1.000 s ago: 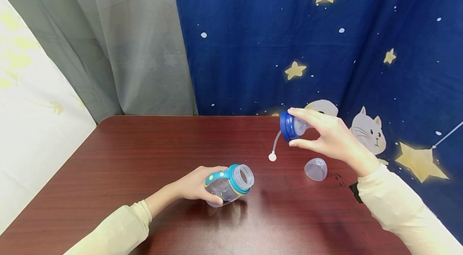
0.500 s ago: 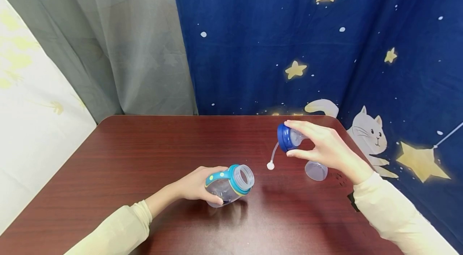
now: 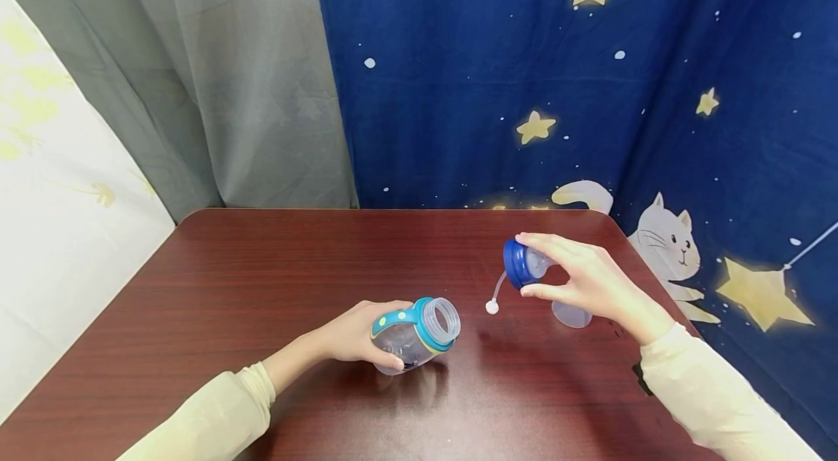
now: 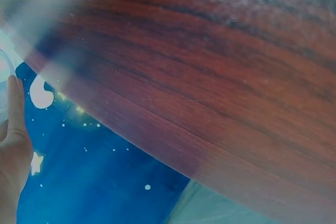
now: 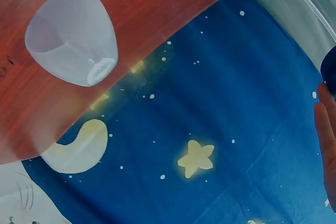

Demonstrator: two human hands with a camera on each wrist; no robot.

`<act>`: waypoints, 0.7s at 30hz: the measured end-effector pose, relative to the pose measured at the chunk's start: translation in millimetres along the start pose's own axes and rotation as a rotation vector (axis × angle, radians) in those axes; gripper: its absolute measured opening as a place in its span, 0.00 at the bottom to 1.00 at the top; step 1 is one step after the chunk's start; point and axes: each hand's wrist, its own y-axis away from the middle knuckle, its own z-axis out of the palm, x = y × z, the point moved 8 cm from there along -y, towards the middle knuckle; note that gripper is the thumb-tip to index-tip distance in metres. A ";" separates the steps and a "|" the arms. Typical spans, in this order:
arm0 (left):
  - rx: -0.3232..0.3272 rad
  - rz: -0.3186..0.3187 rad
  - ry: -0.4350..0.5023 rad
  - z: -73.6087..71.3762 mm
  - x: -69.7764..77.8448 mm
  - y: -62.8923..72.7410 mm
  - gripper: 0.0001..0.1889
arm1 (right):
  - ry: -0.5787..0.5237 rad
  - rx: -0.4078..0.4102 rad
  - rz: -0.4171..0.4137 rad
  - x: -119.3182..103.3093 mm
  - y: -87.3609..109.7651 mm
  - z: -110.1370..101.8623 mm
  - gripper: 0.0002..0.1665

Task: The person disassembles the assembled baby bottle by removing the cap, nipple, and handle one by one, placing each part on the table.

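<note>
My left hand [image 3: 358,334] grips a clear baby bottle [image 3: 409,345] with a turquoise handle and collar. The bottle leans to the right low over the table, its threaded mouth uncovered. Higher and to the right, my right hand [image 3: 592,279] pinches the blue bottle lid [image 3: 516,263] between thumb and fingers. The lid is turned on its side, with its clear top toward the palm. From its underside hangs a thin straw [image 3: 499,288] ending in a white weight [image 3: 492,307]. At its edge, the right wrist view catches only a sliver of the lid and some fingers [image 5: 326,135].
A clear dome cap [image 5: 73,35] stands on the brown table [image 3: 262,265], partly behind the right hand in the head view. Grey and blue star-patterned curtains [image 3: 471,83] hang right behind the table's far edge.
My right hand has come down toward the table with the lid and its dangling straw, now overlapping the dome cap. The left hand and the bottle have stayed in place.
</note>
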 end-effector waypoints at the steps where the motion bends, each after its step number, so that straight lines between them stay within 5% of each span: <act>1: 0.000 0.001 0.002 0.0 0.0 0.2 0.35 | 0.000 -0.003 0.001 0.1 1.1 1.0 0.44; 21: 0.017 -0.008 0.003 -0.4 3.1 1.1 0.35 | -0.008 -0.054 0.024 1.1 23.2 19.7 0.43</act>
